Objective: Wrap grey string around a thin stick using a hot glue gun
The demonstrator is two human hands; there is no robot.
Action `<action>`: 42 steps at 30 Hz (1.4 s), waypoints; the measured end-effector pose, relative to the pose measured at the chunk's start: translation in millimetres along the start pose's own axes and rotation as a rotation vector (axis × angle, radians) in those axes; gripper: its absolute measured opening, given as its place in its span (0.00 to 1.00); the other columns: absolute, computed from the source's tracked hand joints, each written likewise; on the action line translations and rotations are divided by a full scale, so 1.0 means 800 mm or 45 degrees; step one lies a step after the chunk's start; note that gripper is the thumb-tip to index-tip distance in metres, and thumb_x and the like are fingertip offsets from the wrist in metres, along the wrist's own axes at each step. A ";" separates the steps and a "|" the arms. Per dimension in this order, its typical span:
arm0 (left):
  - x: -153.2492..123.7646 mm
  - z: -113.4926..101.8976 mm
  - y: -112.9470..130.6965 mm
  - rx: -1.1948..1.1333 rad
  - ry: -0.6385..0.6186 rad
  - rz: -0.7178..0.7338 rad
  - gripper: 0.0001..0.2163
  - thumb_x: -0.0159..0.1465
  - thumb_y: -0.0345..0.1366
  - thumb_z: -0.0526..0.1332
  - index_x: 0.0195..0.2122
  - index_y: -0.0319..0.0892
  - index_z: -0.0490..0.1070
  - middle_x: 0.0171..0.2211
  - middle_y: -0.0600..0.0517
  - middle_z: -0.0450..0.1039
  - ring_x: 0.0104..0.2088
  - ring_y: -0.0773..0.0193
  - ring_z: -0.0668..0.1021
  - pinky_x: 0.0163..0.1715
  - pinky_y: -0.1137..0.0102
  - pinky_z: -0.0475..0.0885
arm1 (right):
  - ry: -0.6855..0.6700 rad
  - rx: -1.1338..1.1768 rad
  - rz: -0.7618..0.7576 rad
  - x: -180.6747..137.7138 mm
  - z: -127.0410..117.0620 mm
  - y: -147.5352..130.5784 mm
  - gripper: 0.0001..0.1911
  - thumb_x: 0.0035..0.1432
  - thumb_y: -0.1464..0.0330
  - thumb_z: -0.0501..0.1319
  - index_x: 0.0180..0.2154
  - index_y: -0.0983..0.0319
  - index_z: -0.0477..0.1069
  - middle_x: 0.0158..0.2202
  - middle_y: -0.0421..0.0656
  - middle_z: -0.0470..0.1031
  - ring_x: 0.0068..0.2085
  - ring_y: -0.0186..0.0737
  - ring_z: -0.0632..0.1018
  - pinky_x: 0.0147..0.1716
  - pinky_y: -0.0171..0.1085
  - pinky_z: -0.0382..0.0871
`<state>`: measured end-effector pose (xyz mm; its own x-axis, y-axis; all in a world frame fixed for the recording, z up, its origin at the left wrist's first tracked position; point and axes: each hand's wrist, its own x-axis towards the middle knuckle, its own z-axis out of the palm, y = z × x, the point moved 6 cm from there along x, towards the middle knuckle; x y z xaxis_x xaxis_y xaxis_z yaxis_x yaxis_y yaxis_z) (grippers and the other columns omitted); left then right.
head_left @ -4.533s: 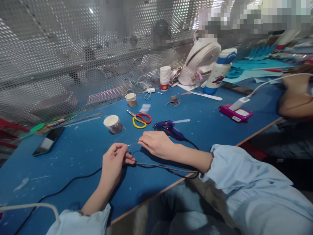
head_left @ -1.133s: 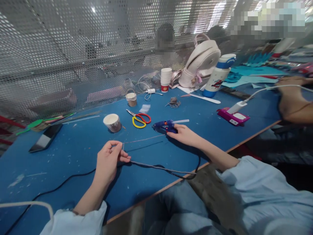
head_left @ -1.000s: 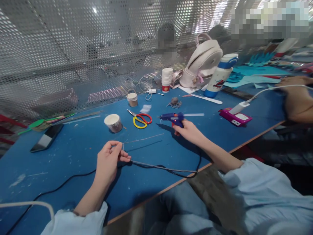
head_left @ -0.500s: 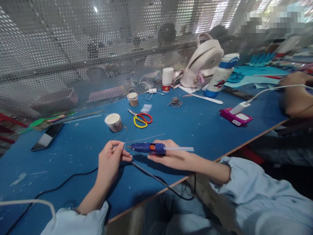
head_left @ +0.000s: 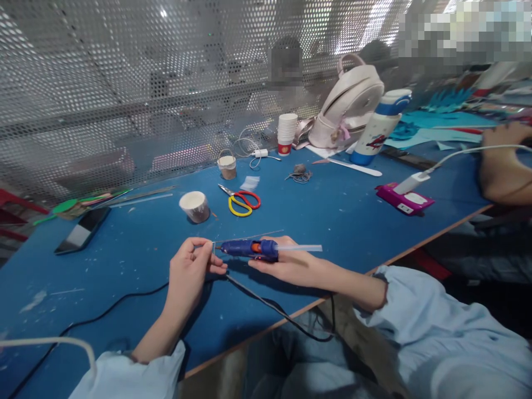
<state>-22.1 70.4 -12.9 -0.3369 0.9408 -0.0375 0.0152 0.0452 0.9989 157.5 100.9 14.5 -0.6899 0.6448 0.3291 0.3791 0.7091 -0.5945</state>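
My right hand point(head_left: 286, 261) is wrapped round a blue glue gun point(head_left: 245, 249), with a clear glue stick point(head_left: 301, 247) poking out of its back end. The gun's tip points left at the fingers of my left hand point(head_left: 193, 260). Those fingers are closed in a pinch on a thin, wire-like strip point(head_left: 213, 247), and the tip is at or very near it; contact cannot be made out. A fine strand point(head_left: 261, 235) runs to the right behind the gun; whether it joins the strip is unclear. The gun's black cord point(head_left: 274, 307) hangs over the table edge.
Beyond my hands lie scissors point(head_left: 241, 202), a white-topped cup point(head_left: 194, 206), a small bucket point(head_left: 227, 167) and stacked paper cups point(head_left: 286, 134). A phone point(head_left: 83, 230) is at left. A bottle point(head_left: 380, 127), backpack point(head_left: 349, 108) and purple power strip point(head_left: 404, 199) are at right, near another person's hand point(head_left: 505, 166).
The glue gun has shifted slightly left, bringing its tip closer to the strip in my left hand. The glue stick sticks out a little less. My left hand keeps its pinch.
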 end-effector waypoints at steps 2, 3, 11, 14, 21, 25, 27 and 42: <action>0.000 0.000 0.000 -0.004 -0.004 0.005 0.12 0.56 0.42 0.62 0.35 0.41 0.64 0.16 0.57 0.72 0.18 0.61 0.78 0.21 0.68 0.75 | 0.034 -0.026 0.038 0.001 -0.002 0.002 0.14 0.60 0.60 0.56 0.32 0.64 0.73 0.30 0.43 0.75 0.29 0.34 0.72 0.28 0.31 0.62; 0.000 -0.001 0.000 -0.007 -0.007 0.007 0.11 0.56 0.42 0.62 0.35 0.41 0.64 0.16 0.57 0.72 0.18 0.62 0.78 0.21 0.68 0.75 | 0.035 -0.032 0.057 0.001 -0.003 0.003 0.14 0.60 0.61 0.56 0.31 0.64 0.73 0.29 0.42 0.74 0.28 0.34 0.72 0.28 0.31 0.61; 0.000 -0.001 -0.001 -0.005 -0.004 0.002 0.12 0.56 0.42 0.63 0.35 0.41 0.65 0.16 0.56 0.73 0.18 0.61 0.78 0.21 0.68 0.75 | -0.002 0.054 0.033 0.002 -0.003 -0.002 0.13 0.60 0.61 0.57 0.31 0.64 0.73 0.28 0.41 0.74 0.28 0.33 0.71 0.27 0.31 0.61; 0.000 0.000 0.000 0.003 -0.009 0.005 0.12 0.56 0.42 0.63 0.35 0.41 0.65 0.16 0.56 0.72 0.17 0.61 0.78 0.20 0.68 0.75 | 0.009 0.033 0.082 0.002 -0.004 0.002 0.13 0.60 0.62 0.57 0.33 0.64 0.74 0.27 0.40 0.74 0.27 0.32 0.70 0.26 0.31 0.60; 0.000 0.000 0.000 0.001 -0.018 0.001 0.12 0.56 0.42 0.62 0.35 0.41 0.64 0.16 0.56 0.73 0.19 0.61 0.78 0.21 0.67 0.75 | -0.019 0.056 0.025 0.000 -0.002 -0.002 0.14 0.59 0.61 0.57 0.29 0.64 0.72 0.26 0.40 0.73 0.27 0.32 0.70 0.26 0.31 0.59; -0.001 0.001 0.001 0.002 -0.025 0.009 0.11 0.57 0.42 0.62 0.35 0.41 0.64 0.16 0.57 0.72 0.18 0.62 0.78 0.21 0.68 0.75 | 0.003 0.030 0.101 0.002 -0.004 0.003 0.13 0.59 0.61 0.57 0.32 0.63 0.74 0.27 0.40 0.73 0.26 0.32 0.69 0.25 0.30 0.59; 0.000 0.001 0.001 -0.002 -0.030 0.009 0.11 0.57 0.42 0.62 0.35 0.41 0.64 0.16 0.57 0.72 0.18 0.62 0.78 0.21 0.68 0.75 | 0.001 0.040 0.075 0.002 -0.003 0.003 0.13 0.59 0.61 0.57 0.31 0.63 0.74 0.27 0.40 0.74 0.26 0.32 0.70 0.25 0.30 0.59; 0.001 -0.002 -0.003 0.005 -0.023 0.006 0.12 0.57 0.42 0.62 0.35 0.41 0.64 0.16 0.56 0.73 0.18 0.61 0.78 0.20 0.67 0.75 | -0.034 0.072 0.021 -0.002 0.000 0.001 0.14 0.59 0.61 0.57 0.30 0.64 0.73 0.29 0.42 0.75 0.29 0.34 0.72 0.29 0.31 0.61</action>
<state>-23.7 71.0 -15.0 -0.3200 0.9468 -0.0330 0.0204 0.0418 0.9989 158.5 100.5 13.3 -0.7005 0.6476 0.2999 0.3556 0.6810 -0.6401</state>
